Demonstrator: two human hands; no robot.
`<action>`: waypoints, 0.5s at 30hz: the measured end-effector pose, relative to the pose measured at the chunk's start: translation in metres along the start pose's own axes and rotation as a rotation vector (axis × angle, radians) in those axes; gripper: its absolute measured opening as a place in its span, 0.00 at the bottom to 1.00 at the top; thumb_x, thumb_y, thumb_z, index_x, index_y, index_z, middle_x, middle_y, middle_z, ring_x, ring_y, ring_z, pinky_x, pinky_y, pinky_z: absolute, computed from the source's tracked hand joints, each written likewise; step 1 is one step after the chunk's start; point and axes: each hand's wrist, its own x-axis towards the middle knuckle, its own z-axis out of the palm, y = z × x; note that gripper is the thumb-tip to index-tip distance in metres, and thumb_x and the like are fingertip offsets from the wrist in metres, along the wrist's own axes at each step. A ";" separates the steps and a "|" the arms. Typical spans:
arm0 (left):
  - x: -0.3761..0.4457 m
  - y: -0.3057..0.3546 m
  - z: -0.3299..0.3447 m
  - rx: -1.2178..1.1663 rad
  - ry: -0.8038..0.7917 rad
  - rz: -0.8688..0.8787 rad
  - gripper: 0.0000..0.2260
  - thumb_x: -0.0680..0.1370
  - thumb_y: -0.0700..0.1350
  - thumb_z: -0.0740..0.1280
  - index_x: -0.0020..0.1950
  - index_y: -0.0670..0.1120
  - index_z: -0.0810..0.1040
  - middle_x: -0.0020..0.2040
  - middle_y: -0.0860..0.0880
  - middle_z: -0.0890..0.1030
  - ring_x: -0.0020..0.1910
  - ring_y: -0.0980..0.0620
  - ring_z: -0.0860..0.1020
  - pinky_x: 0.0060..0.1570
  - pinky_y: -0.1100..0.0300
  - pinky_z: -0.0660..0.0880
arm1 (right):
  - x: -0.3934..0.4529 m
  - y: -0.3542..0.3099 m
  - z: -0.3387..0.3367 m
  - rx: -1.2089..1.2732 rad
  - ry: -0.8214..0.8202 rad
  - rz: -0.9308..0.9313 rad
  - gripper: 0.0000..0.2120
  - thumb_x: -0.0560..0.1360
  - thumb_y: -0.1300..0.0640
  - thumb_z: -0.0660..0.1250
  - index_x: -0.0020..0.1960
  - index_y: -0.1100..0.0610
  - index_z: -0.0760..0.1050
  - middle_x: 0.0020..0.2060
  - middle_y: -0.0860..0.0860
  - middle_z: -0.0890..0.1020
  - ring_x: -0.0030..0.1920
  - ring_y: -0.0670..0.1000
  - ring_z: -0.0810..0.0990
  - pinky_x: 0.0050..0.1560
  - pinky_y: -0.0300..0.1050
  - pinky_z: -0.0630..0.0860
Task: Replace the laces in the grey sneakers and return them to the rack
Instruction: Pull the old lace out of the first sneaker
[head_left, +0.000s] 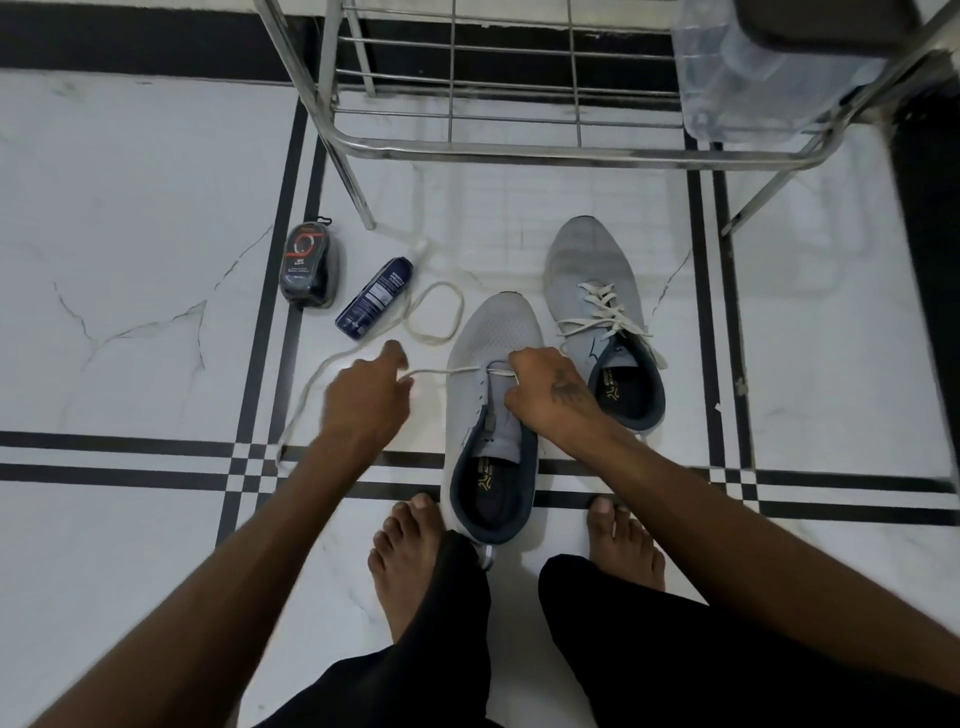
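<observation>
Below, the near grey sneaker (493, 415) stands on the tiled floor (130, 208) between two bare feet. Left hand (366, 400) pinches a white lace (441, 371) drawn taut from the lowest eyelets; its slack loops past a dark spray can (375, 300) lying beside a shoe-polish pack (307, 270). Right hand (550, 397) grips the lace at the eyelets. Second sneaker (597, 312), laced, rests just right, before the metal rack (519, 148).
</observation>
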 end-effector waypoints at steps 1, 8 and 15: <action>0.002 0.014 0.005 0.004 0.011 0.054 0.13 0.80 0.51 0.66 0.62 0.49 0.72 0.43 0.44 0.82 0.41 0.42 0.80 0.37 0.56 0.70 | 0.000 0.000 0.000 -0.009 -0.002 -0.004 0.14 0.73 0.61 0.64 0.35 0.53 0.60 0.39 0.50 0.69 0.42 0.52 0.71 0.41 0.42 0.67; 0.023 0.051 0.014 0.064 -0.059 0.196 0.09 0.80 0.50 0.64 0.52 0.46 0.69 0.42 0.42 0.78 0.41 0.39 0.77 0.36 0.54 0.65 | -0.001 0.002 0.003 0.002 0.035 0.001 0.10 0.73 0.58 0.65 0.39 0.53 0.64 0.39 0.49 0.69 0.42 0.52 0.71 0.41 0.43 0.67; 0.006 -0.020 -0.009 0.149 0.025 0.038 0.07 0.81 0.44 0.62 0.53 0.40 0.72 0.41 0.37 0.81 0.37 0.36 0.78 0.35 0.51 0.71 | -0.005 0.003 -0.004 -0.014 0.013 0.050 0.08 0.74 0.62 0.63 0.39 0.55 0.65 0.45 0.56 0.77 0.49 0.58 0.78 0.42 0.42 0.67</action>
